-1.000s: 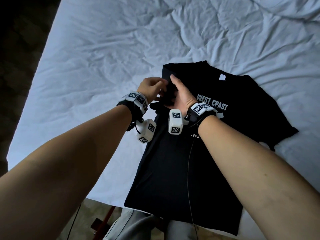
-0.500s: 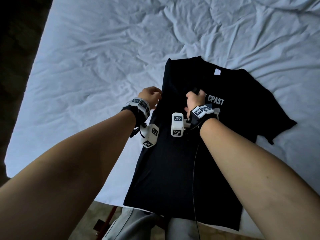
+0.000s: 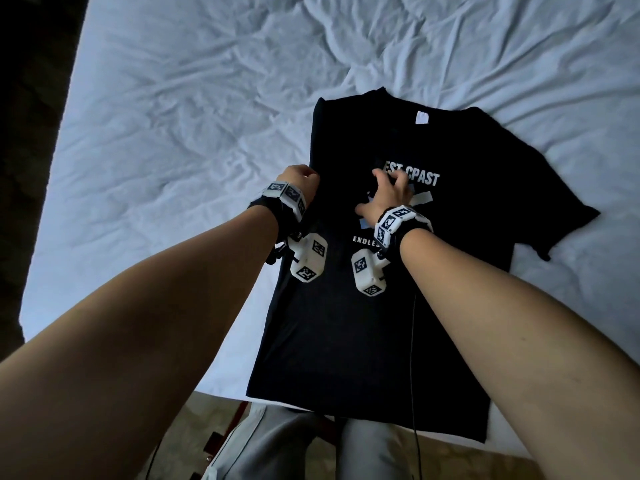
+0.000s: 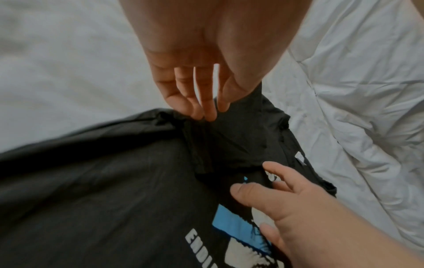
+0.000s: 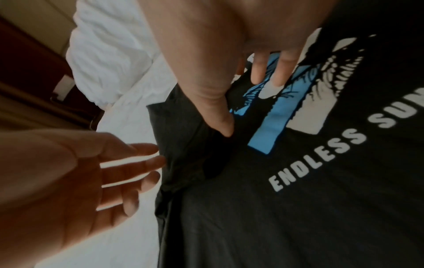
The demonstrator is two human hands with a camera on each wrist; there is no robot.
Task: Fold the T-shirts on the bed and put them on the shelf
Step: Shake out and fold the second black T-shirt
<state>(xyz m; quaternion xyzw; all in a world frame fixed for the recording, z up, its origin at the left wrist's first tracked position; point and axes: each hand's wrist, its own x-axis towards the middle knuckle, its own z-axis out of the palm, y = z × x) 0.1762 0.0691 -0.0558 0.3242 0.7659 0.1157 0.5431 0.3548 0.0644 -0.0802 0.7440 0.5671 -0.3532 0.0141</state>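
My black T-shirt [image 3: 363, 306] flat on the bed [image 3: 173, 116], center right of frame, my left hand [image 3: 298, 178] fingers straight touching its folded left edge, my right hand [image 3: 388, 195] spread wide on the chest print.

dim, bluish light; wide-angle bending at edges; wrist views softly blurred.

Left hand [image 4: 201, 76] fingertips on black T-shirt [image 4: 103, 190] fold, apparently touching, right hand [image 4: 286, 199] spread on print
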